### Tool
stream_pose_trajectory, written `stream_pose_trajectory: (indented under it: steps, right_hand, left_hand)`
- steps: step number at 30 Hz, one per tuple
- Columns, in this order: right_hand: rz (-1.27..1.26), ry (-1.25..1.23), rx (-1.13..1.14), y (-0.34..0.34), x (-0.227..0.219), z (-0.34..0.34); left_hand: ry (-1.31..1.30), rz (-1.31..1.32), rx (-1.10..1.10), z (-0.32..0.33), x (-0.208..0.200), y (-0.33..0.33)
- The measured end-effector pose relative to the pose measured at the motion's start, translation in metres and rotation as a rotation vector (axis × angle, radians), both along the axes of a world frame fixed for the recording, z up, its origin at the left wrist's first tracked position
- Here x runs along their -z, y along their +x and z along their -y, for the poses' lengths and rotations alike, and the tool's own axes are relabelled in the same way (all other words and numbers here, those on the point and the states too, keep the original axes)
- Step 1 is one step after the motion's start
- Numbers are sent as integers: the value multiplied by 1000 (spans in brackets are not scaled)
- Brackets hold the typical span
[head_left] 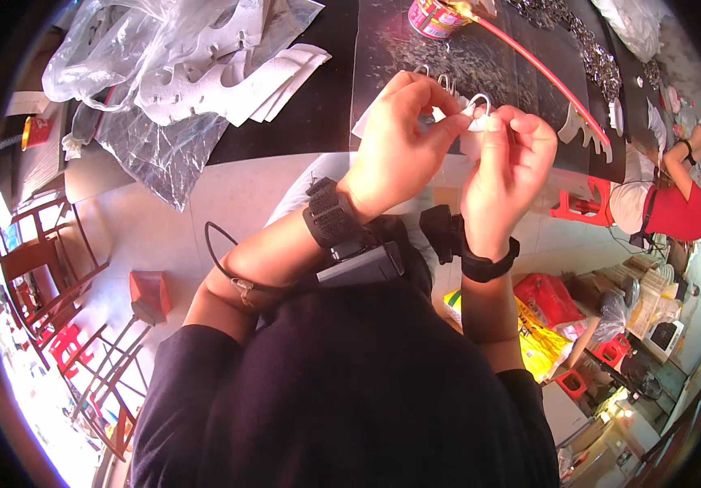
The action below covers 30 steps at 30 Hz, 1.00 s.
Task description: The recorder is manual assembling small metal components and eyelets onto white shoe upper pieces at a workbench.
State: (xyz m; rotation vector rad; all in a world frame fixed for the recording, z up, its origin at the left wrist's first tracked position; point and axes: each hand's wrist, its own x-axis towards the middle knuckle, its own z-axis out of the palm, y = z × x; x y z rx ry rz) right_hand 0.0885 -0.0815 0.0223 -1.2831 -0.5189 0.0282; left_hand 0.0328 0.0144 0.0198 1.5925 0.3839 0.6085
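The black tabletop (326,114) spans the upper part of the view, its near edge facing the person. Toward its left end lies a crumpled clear plastic bag (106,57), with a fanned stack of white cut-out cards (196,93) reaching from it toward the near edge. Metal chains (598,65) lie near the far right. A long red stick (542,69) slants from there toward the near edge. The left hand (403,134) and right hand (505,167) meet over the near edge, right of its middle. A pink cup (434,19) stands beyond them, and silver wire loops (446,83) show just past the left fingers. Smallest is the white hook (481,95), between the two hands; the fingers of each are narrowed in a pinch on it, though the exact contact is partly hidden.

The step in hand looks like fine two-handed fitting at the hook; the next move calls for a steady left pinch and small, precise right-hand adjustment.
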Motion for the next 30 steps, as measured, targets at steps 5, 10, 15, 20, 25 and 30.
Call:
stream_pose_trajectory:
  steps: [5,10,15,20,25,30]
  right_hand:
    - [229,-158,68,-5,-4,-5]
    - [281,-160,36,-6,-1,-7]
    - [381,-192,69,-3,5,-6]
    - [423,-205,62,-2,7,-5]
    - [477,-240,132,-4,6,-9]
    - [453,-230,153,-6,7,-11]
  left_hand:
    - [117,-6,-19,-3,-3,-2]
    - [240,16,5,-9,-11,-1]
    - [179,-41,28,-13,-9,-1]
    - [204,4,-1,-9,-5,2]
    - [434,129,-226,-1,0,7]
    - [484,175,-296,2,-2,8]
